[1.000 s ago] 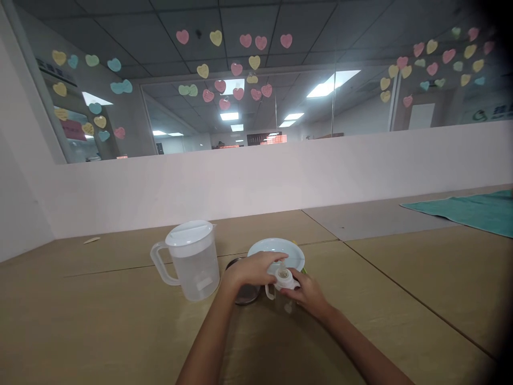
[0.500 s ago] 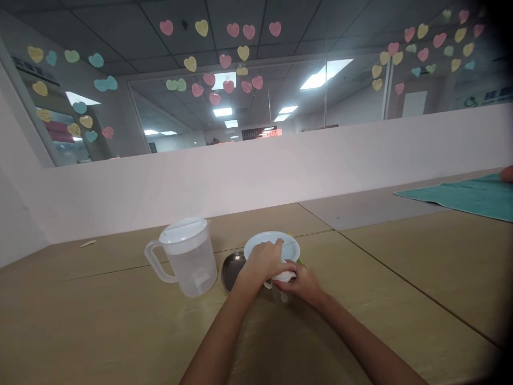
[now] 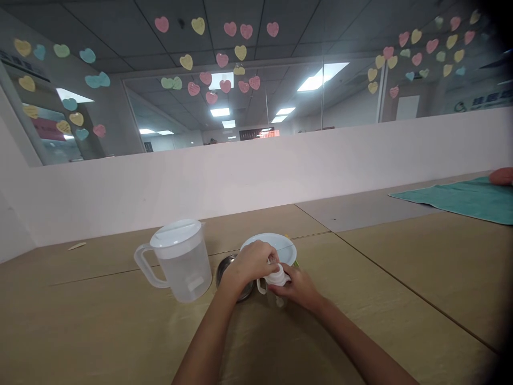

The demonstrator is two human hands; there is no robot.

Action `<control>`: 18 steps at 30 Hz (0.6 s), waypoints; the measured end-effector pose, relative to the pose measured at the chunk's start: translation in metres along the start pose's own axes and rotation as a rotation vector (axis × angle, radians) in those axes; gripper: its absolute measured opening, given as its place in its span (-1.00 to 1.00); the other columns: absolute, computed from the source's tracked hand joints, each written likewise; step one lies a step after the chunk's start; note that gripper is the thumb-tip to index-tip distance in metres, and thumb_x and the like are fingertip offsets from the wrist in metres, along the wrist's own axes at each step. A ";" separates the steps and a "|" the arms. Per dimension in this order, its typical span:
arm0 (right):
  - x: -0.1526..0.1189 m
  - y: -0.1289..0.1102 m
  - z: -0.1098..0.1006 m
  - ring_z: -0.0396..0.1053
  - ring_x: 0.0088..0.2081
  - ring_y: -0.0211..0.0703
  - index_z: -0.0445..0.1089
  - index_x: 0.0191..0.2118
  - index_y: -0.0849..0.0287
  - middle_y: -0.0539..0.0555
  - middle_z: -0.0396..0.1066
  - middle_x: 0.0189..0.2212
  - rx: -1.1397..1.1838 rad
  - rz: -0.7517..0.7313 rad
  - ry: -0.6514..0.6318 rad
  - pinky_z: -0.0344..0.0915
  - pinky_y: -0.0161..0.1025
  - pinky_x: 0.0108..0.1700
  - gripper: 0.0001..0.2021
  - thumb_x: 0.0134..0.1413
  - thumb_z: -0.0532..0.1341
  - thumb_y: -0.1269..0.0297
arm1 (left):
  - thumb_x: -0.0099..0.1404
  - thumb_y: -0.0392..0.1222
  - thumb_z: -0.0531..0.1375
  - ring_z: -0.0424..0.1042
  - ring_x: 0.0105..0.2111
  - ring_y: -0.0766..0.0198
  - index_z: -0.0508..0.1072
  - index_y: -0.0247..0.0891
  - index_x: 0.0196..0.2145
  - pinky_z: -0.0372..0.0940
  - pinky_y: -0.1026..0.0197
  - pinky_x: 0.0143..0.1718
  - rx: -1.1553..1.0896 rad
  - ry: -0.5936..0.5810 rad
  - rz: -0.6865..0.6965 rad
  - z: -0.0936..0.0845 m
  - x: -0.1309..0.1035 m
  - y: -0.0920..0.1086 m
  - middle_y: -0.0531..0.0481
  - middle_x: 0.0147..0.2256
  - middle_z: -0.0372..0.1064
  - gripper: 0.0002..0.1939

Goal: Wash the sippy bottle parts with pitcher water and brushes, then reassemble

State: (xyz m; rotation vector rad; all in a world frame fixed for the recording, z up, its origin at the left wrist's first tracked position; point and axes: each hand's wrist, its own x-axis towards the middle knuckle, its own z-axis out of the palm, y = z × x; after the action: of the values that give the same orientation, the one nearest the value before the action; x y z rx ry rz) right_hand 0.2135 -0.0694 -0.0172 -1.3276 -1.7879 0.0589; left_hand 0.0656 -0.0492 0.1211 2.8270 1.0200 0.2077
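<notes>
A small white object with a ridged round top (image 3: 276, 276) is between my hands, in front of a pale bowl (image 3: 285, 249). My left hand (image 3: 256, 261) has its fingers bent against the object's upper left side. My right hand (image 3: 295, 286) grips it from the right, thumb below and fingers above. A white handle-like loop (image 3: 261, 286) shows just under my left hand. Partly hidden beneath my left hand and wrist lies a dark metal dish (image 3: 224, 266). Something green and yellow peeks out at the bowl's right edge.
A clear lidded pitcher (image 3: 186, 270) stands left of the dish, its handle to the left. A teal cloth (image 3: 468, 198) lies at the far right, with a reddish object (image 3: 500, 176) on it. The white wall (image 3: 240, 176) bounds the table's back.
My left hand has shifted slightly left and its fingers have curled more, so more of the white object shows. The view has moved a little, so the table items sit further left.
</notes>
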 end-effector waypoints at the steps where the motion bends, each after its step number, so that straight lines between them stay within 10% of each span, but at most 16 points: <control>1: 0.000 0.001 0.001 0.34 -0.47 -0.22 0.40 -0.16 0.13 0.02 0.47 -0.45 -0.008 -0.001 -0.007 0.13 -0.34 -0.45 -0.54 -0.17 0.23 -0.05 | 0.10 -0.05 0.13 0.34 -0.42 0.29 0.48 -0.22 -0.40 0.10 0.30 -0.45 0.008 0.011 -0.041 0.001 0.001 0.001 0.01 -0.41 0.42 -0.78; 9: -0.002 -0.001 -0.002 0.38 -0.38 -0.14 0.38 -0.20 0.17 0.08 0.48 -0.40 -0.084 -0.031 -0.025 0.15 -0.30 -0.40 -0.53 -0.06 0.13 -0.13 | 0.21 0.19 -0.06 0.20 -0.58 0.33 0.36 -0.28 -0.60 -0.12 0.24 -0.53 0.182 0.248 -0.135 -0.001 0.007 0.006 -0.03 -0.61 0.29 -0.48; 18: -0.002 -0.005 -0.008 0.30 -0.21 -0.09 0.30 -0.11 0.19 0.14 0.38 -0.27 -0.061 -0.199 0.038 0.21 -0.23 -0.22 -0.57 0.05 0.08 -0.05 | 0.23 0.10 0.01 0.25 -0.50 0.32 0.38 -0.26 -0.50 -0.06 0.28 -0.51 0.067 0.386 -0.080 -0.010 -0.001 -0.001 0.01 -0.48 0.38 -0.60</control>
State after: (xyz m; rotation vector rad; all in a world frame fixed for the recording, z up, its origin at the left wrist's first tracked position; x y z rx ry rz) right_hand 0.2148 -0.0772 -0.0110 -1.1786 -1.8928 -0.1297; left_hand 0.0621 -0.0483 0.1311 2.8616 1.2269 0.7463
